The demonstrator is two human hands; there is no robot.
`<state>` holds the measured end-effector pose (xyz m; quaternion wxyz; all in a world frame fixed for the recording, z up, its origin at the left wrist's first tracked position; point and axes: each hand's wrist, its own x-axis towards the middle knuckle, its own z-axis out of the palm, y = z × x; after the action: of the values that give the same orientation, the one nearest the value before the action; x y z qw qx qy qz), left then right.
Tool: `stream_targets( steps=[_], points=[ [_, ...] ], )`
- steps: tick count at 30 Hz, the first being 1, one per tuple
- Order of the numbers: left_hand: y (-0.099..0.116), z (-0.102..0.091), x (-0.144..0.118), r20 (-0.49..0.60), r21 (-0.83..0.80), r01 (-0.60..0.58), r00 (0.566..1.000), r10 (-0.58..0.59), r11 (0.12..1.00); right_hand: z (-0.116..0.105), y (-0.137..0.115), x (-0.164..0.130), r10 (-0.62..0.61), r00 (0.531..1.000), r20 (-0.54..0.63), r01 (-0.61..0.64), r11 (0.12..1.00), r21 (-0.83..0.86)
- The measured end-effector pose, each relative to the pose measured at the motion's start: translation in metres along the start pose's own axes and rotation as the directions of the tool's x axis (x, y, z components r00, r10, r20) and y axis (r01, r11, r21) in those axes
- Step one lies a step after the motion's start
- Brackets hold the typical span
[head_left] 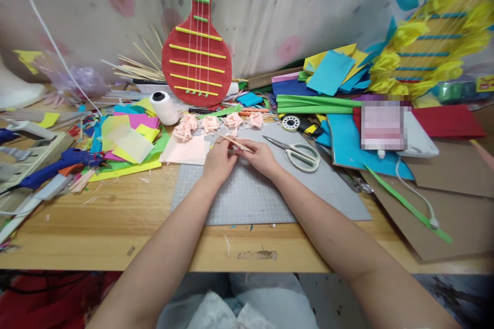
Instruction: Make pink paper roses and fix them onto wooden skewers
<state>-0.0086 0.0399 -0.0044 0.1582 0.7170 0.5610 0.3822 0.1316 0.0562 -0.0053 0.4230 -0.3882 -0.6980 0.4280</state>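
Note:
My left hand [218, 160] and my right hand [261, 157] meet over the far part of a grey cutting mat [254, 190]. Together they pinch a thin wooden stick [234, 142] that slants up to the left, with a small pale pink piece at its near end. Just beyond the fingers lies a row of several pink paper flowers [210, 124]. A pale pink paper sheet [185, 150] rests left of my left hand.
White-handled scissors [299, 153] lie right of my right hand. A spool of white thread [163, 107], a blue glue gun [57, 164], coloured paper stacks [127, 136], a red paper guitar [197, 51], cardboard sheets [443, 205] and a tape roll [290, 123] crowd the wooden table [116, 226].

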Motion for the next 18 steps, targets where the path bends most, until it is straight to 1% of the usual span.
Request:
stream_targets(
  steps=[4, 13, 18],
  points=[
    [-0.0028, 0.0, 0.0008, -0.021, 0.006, 0.01, 1.0, -0.01, 1.0, -0.0003, -0.0023, -0.0011, 0.042, 0.998, 0.039, -0.043, 0.999, 0.023],
    [-0.0072, 0.0003, 0.0034, -0.027, -0.061, 0.023, 0.999, -0.024, 0.998, 0.0006, -0.0049, 0.0001, 0.034, 0.999, 0.02, -0.035, 0.999, 0.033],
    [-0.0062, -0.0011, 0.0042, -0.024, -0.036, 0.003, 1.0, -0.003, 0.999, -0.0008, -0.0059, -0.0002, 0.019, 1.0, 0.02, -0.02, 1.0, 0.014]
  ],
)
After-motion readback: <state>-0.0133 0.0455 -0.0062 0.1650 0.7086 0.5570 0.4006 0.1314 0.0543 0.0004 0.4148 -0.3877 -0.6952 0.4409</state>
